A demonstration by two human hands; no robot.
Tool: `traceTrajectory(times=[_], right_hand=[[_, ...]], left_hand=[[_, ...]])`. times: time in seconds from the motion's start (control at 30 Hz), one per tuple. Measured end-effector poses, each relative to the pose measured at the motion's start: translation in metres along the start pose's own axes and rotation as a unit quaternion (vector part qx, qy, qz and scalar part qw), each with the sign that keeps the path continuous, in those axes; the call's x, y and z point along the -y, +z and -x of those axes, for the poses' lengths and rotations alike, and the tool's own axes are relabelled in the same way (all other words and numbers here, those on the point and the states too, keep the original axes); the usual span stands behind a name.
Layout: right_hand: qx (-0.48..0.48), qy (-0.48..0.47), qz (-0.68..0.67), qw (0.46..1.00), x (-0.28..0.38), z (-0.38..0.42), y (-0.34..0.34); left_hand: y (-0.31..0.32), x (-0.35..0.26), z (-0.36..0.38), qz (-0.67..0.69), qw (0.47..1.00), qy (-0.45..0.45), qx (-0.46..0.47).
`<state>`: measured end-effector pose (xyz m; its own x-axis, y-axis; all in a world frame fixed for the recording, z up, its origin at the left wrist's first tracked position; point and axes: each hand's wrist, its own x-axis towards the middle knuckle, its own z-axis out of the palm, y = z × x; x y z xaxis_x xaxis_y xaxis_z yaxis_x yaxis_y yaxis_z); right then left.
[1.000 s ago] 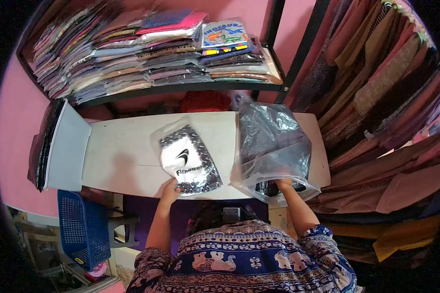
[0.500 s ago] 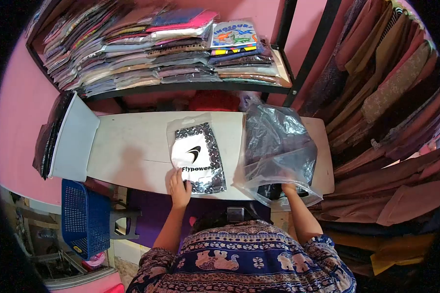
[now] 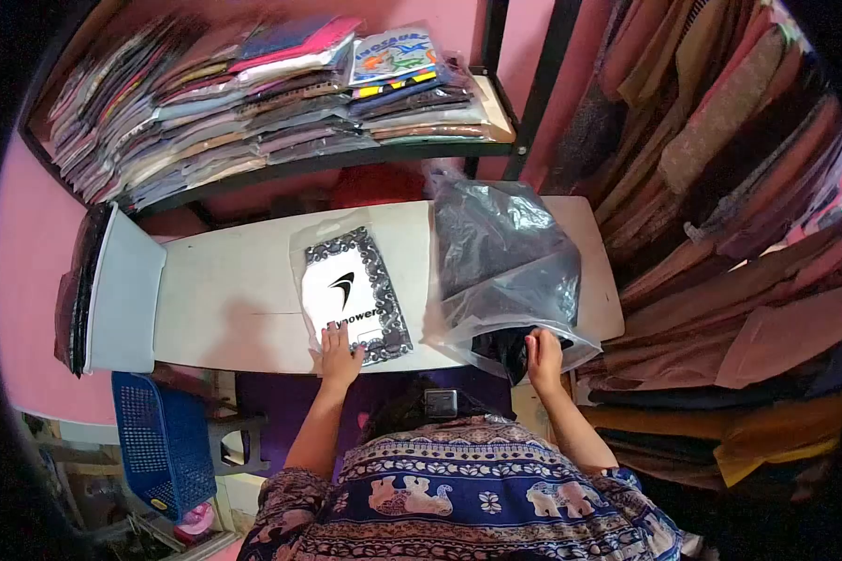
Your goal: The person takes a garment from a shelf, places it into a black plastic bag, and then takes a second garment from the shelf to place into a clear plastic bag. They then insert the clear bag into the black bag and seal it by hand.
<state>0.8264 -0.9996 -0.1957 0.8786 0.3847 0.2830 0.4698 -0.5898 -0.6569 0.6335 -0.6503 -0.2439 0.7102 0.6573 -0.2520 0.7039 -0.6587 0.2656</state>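
Observation:
My left hand [image 3: 340, 356] lies with its fingers stretched over the lower edge of a flat clear-wrapped package [image 3: 344, 294], which shows a white panel with black lettering and a dark patterned border. My right hand [image 3: 544, 355] is at the mouth of a large clear plastic bag [image 3: 496, 271] on the right of the table. Its fingers are closed on a black, thin, plastic-looking piece [image 3: 509, 350] partly out of the bag. The rest of the bag's dark contents shows only through the plastic.
A shelf [image 3: 346, 154] of stacked wrapped clothes [image 3: 215, 103] stands behind the white table [image 3: 225, 243]. A pale bin [image 3: 126, 290] with black plastic over its side is at left, a blue basket [image 3: 159, 439] below. Garments [image 3: 711, 187] hang at right.
My right hand has come out of the bag's mouth, drawing the black piece toward me. My left hand stays on the package. The whole view has shifted slightly.

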Motion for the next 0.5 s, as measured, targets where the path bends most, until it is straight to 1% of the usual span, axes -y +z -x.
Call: traceTrajectory(times=[0.03,0.07,0.1,0.13,0.17,0.2,0.23,0.3,0.37,0.4,0.47,0.5], right_hand=[[0.014,-0.01,-0.013,1.0,0.009,0.0,-0.01],[0.007,-0.057,-0.003,0.998,0.014,-0.002,-0.018],[0.005,-0.056,0.001,0.998,0.025,-0.005,-0.033],[0.018,-0.064,-0.001,0.998,0.044,-0.011,-0.05],[0.03,-0.073,-0.003,0.997,0.062,-0.018,-0.065],[0.045,-0.061,-0.021,0.997,0.075,-0.027,-0.077],[0.073,-0.04,-0.064,0.994,0.081,-0.036,-0.085],[0.132,-0.036,-0.095,0.986,0.099,-0.057,-0.104],[0.166,-0.061,-0.143,0.974,0.122,-0.079,-0.118],[0.199,-0.034,-0.207,0.957,0.136,-0.088,-0.123],[0.262,-0.038,-0.248,0.932,0.155,-0.108,-0.13],[0.296,-0.034,-0.276,0.914,0.162,-0.116,-0.13]], left_hand=[[-0.003,-0.007,-0.003,0.0,1.0,0.004,0.001],[-0.006,-0.014,-0.007,-0.009,0.998,0.033,-0.058],[-0.009,-0.024,-0.009,-0.017,0.991,0.062,-0.117],[-0.031,-0.045,-0.005,0.043,0.985,0.116,-0.122],[-0.045,-0.062,-0.005,0.043,0.985,0.117,-0.122],[-0.056,-0.077,-0.006,0.17,0.963,0.206,-0.025],[-0.067,-0.093,-0.005,0.29,0.909,0.289,0.072],[-0.091,-0.136,0.009,0.233,0.876,0.417,0.068],[-0.114,-0.17,0.028,0.285,0.831,0.477,0.018],[-0.12,-0.184,0.031,0.284,0.831,0.479,0.014],[-0.131,-0.201,0.031,0.407,0.758,0.506,0.057],[-0.134,-0.201,0.026,0.406,0.758,0.508,0.052]])
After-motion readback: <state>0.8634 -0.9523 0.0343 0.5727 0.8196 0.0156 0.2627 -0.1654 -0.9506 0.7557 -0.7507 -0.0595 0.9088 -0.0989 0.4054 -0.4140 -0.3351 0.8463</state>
